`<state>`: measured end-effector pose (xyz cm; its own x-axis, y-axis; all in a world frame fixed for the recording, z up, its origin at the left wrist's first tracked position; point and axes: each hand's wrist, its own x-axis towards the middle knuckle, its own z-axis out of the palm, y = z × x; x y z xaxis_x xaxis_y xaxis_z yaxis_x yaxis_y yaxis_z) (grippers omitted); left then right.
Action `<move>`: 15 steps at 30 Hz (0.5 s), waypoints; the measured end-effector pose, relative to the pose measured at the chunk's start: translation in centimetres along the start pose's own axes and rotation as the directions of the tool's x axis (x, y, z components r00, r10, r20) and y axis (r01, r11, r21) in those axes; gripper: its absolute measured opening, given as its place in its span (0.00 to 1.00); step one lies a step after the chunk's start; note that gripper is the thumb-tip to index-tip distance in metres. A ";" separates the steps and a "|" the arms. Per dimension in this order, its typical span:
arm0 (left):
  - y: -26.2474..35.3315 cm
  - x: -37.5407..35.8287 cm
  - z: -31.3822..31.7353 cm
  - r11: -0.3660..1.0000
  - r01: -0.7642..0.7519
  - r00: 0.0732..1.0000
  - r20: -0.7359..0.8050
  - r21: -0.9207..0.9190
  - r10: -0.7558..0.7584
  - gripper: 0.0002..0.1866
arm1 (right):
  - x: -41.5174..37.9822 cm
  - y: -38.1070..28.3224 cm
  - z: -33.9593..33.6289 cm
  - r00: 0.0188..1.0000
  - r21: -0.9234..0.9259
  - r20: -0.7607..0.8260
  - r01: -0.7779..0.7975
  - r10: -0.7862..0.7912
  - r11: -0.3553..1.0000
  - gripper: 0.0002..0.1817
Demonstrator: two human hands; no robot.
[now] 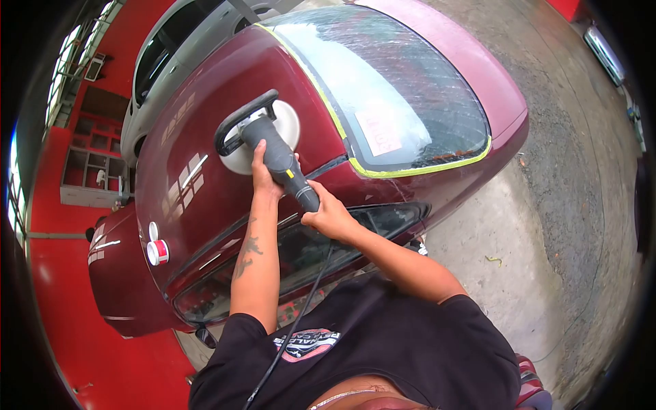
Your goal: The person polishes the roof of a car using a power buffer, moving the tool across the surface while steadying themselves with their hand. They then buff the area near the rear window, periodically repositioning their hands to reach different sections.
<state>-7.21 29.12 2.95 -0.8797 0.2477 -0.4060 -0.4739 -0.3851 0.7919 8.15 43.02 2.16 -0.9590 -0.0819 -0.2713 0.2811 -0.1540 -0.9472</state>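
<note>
A black power polisher (273,154) with a looped front handle rests its round white pad (288,123) on the dark red car roof (225,89). My left hand (263,171) is wrapped round the polisher's body, just behind its head, with part of the fingers hidden beneath. Farther back, my right hand (329,213) grips the rear end of the tool. A black cord (307,301) runs from there down across my shirt. Yellow-green tape (410,172) borders the rear window (383,82), which bears a pinkish paper (378,132).
An open red and white tin (158,252) sits on the roof's left edge, beside a white lid (153,231). A silver car (171,61) stands beyond the red one. Shelving (92,174) is at the left, and concrete floor (492,239) lies at the right.
</note>
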 end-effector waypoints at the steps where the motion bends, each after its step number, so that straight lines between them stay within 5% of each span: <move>1: 0.0 1.0 0.6 1.000 0.004 1.000 0.022 0.014 -0.004 0.36 | 0.3 -0.5 -0.7 1.000 0.008 -0.003 -0.031 0.031 0.999 0.48; 15: -1.9 2.9 4.4 0.994 0.078 0.981 0.174 0.078 -0.090 0.35 | -0.4 0.1 -2.1 0.993 0.101 -0.105 -0.051 0.062 0.994 0.48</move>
<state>-8.65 34.47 2.24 -0.8128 0.4324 -0.3904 -0.5365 -0.2945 0.7908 8.45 45.12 1.79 -0.9383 0.0122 -0.3455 0.3319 -0.2484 -0.9100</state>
